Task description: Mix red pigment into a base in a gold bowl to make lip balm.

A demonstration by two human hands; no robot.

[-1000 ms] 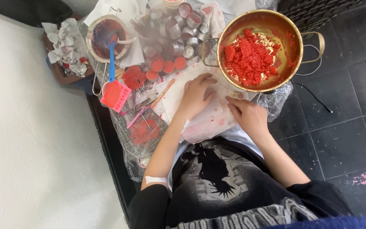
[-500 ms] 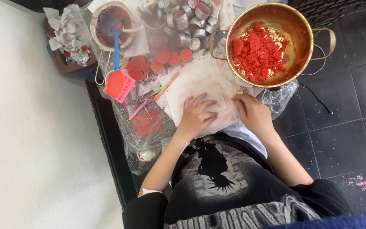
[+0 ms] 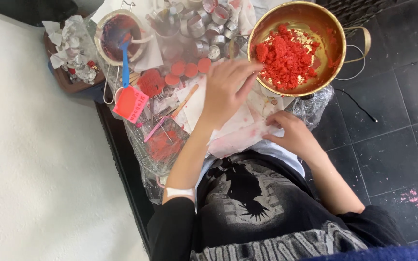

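Note:
My left hand is raised over the stained white paper, fingers spread, its fingertips at the rim of the brass bowl. The bowl holds a heap of red crumbly material. My right hand lies flat on the paper's right edge, just below the bowl. Neither hand holds anything that I can see.
Several small metal cups stand at the top, with three red filled discs below them. A strainer holds a blue-handled red spatula. A wooden stick lies left of the paper. Crumpled tissues fill a brown box at the left.
My left hand has lifted off the paper and moved up and right to the bowl's rim. My right hand has stayed on the paper.

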